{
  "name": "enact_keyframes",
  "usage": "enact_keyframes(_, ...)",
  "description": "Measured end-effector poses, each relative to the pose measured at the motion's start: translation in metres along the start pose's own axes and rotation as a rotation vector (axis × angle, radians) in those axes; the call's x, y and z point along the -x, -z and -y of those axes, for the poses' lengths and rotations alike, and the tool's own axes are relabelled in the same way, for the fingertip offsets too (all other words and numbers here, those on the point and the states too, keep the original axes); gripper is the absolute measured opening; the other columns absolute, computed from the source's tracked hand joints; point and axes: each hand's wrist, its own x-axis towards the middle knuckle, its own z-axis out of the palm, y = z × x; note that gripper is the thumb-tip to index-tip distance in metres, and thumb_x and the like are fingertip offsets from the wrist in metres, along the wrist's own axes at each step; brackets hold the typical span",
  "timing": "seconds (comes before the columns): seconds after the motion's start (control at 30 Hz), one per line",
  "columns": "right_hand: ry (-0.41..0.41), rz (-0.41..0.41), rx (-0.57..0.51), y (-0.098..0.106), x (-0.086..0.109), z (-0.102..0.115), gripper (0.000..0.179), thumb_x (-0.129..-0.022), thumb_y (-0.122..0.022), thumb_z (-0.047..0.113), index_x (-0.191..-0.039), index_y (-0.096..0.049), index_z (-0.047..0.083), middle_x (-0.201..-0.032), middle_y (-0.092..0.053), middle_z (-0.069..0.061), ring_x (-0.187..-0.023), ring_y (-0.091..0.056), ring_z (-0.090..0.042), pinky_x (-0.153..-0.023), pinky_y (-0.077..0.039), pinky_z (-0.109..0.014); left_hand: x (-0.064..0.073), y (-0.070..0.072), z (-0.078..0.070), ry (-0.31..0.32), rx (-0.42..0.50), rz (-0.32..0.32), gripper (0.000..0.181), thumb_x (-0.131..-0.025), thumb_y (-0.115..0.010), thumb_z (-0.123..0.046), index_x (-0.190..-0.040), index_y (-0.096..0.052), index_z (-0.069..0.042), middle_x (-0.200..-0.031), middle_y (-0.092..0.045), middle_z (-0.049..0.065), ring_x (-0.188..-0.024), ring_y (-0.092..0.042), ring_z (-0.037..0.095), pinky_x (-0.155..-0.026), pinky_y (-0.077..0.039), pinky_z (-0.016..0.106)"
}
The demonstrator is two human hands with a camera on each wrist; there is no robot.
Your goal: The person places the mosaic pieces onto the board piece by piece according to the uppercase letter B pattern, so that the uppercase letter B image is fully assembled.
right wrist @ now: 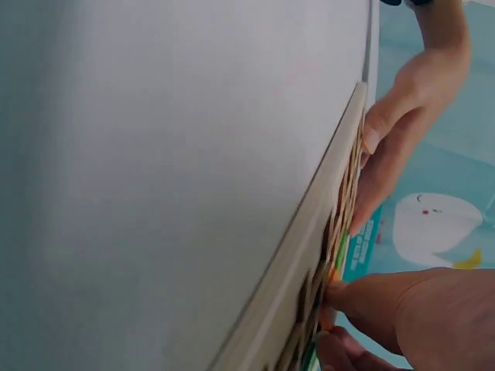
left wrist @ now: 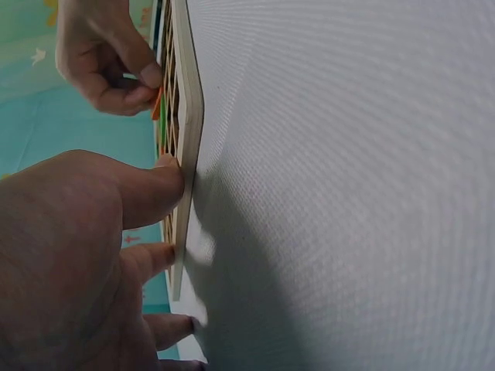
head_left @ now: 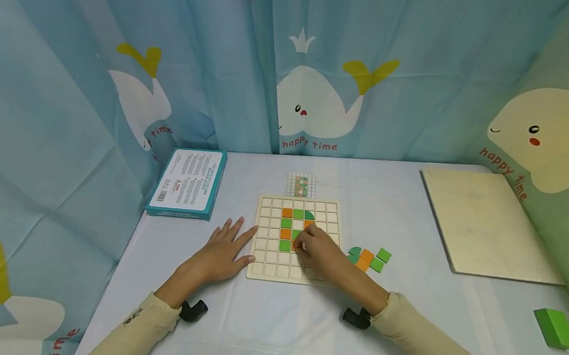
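Note:
A wooden grid board (head_left: 271, 270) lies on the white table, with orange and green square tiles and a dark green quarter-round tile (head_left: 309, 215) in some of its cells. My left hand (head_left: 223, 253) lies spread, thumb and forefinger touching the board's left edge. Over the middle of the board, my right hand (head_left: 321, 250) pinches an orange tile (left wrist: 157, 107) between thumb and fingers, low over the grid. That hand covers part of the pattern in the head view. Right of the board lie several loose tiles: orange ones (head_left: 365, 259), green squares (head_left: 384, 255) and dark green rounded pieces (head_left: 355, 251).
Behind the board is a small printed card (head_left: 290, 184) showing a coloured grid pattern. A teal-edged box (head_left: 186, 182) sits at the back left. A large pale wooden panel (head_left: 487, 222) lies on the right, with a green block (head_left: 556, 328) nearer me. Curtains (head_left: 240, 99) border the table.

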Motion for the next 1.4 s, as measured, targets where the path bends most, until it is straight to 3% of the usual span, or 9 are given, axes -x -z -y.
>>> enact_keyframes(0.33, -0.007, -0.007, 0.052, -0.002, 0.004, 0.002, 0.012, -0.090, -0.082, 0.000, -0.099, -0.075, 0.004, -0.098, -0.067, -0.007, -0.084, -0.058, -0.019, -0.075, -0.055, -0.028, -0.001, -0.001, 0.001, 0.012, -0.020, 0.001, 0.074, -0.107, -0.053, -0.053, -0.169, -0.027, -0.025, -0.177, -0.012, 0.017, -0.162, -0.005, 0.046, -0.128, -0.012, 0.067)
enact_keyframes(0.53, -0.007, -0.025, 0.018, 0.006, 0.009, -0.003, 0.014, -0.089, -0.085, 0.005, -0.100, -0.078, 0.008, -0.106, -0.064, -0.007, -0.093, -0.058, -0.021, -0.079, -0.053, -0.034, -0.002, -0.002, 0.000, 0.006, -0.005, -0.005, 0.074, -0.107, -0.054, -0.053, -0.169, -0.028, -0.025, -0.177, -0.012, 0.017, -0.162, -0.005, 0.046, -0.128, -0.012, 0.067)
enact_keyframes(0.67, -0.087, 0.034, 0.012, 0.029, 0.015, -0.013, 0.017, -0.091, -0.083, 0.006, -0.106, -0.076, 0.006, -0.108, -0.064, -0.009, -0.096, -0.059, -0.023, -0.082, -0.053, -0.040, -0.001, -0.002, 0.001, 0.008, -0.006, -0.002, 0.073, -0.107, -0.053, -0.053, -0.169, -0.027, -0.025, -0.177, -0.011, 0.017, -0.162, -0.004, 0.046, -0.128, -0.011, 0.067)
enact_keyframes(0.83, -0.254, 0.208, -0.006, 0.066, 0.026, -0.032, 0.019, -0.097, -0.076, 0.009, -0.114, -0.070, 0.005, -0.114, -0.064, -0.012, -0.106, -0.063, -0.030, -0.090, -0.052, -0.053, 0.000, -0.001, 0.000, 0.011, -0.003, 0.002, 0.074, -0.107, -0.054, -0.053, -0.169, -0.027, -0.024, -0.177, -0.011, 0.018, -0.162, -0.003, 0.047, -0.128, -0.011, 0.067)
enact_keyframes(1.03, -0.410, 0.323, -0.052, 0.088, 0.043, -0.060, 0.024, -0.101, -0.073, 0.015, -0.119, -0.064, 0.003, -0.114, -0.062, -0.015, -0.107, -0.061, -0.033, -0.092, -0.052, -0.055, 0.000, 0.000, 0.000, 0.002, -0.006, -0.003, 0.074, -0.107, -0.053, -0.054, -0.169, -0.027, -0.025, -0.177, -0.011, 0.018, -0.162, -0.003, 0.046, -0.128, -0.010, 0.066)
enact_keyframes(1.2, -0.452, 0.343, -0.101, 0.091, 0.051, -0.077, 0.014, -0.101, -0.072, 0.015, -0.109, -0.064, 0.007, -0.104, -0.061, -0.011, -0.098, -0.057, -0.028, -0.084, -0.048, -0.047, 0.000, 0.000, 0.000, 0.002, 0.000, -0.004, 0.073, -0.107, -0.053, -0.053, -0.169, -0.028, -0.024, -0.177, -0.011, 0.018, -0.163, -0.003, 0.046, -0.128, -0.010, 0.066)
enact_keyframes(1.4, -0.434, 0.270, -0.152, 0.085, 0.053, -0.089, 0.009, -0.103, -0.068, 0.012, -0.108, -0.064, 0.006, -0.100, -0.058, -0.009, -0.091, -0.052, -0.023, -0.077, -0.045, -0.035, 0.000, -0.001, -0.001, 0.009, -0.006, -0.004, 0.074, -0.107, -0.053, -0.054, -0.169, -0.028, -0.025, -0.177, -0.012, 0.018, -0.163, -0.003, 0.046, -0.128, -0.010, 0.066)
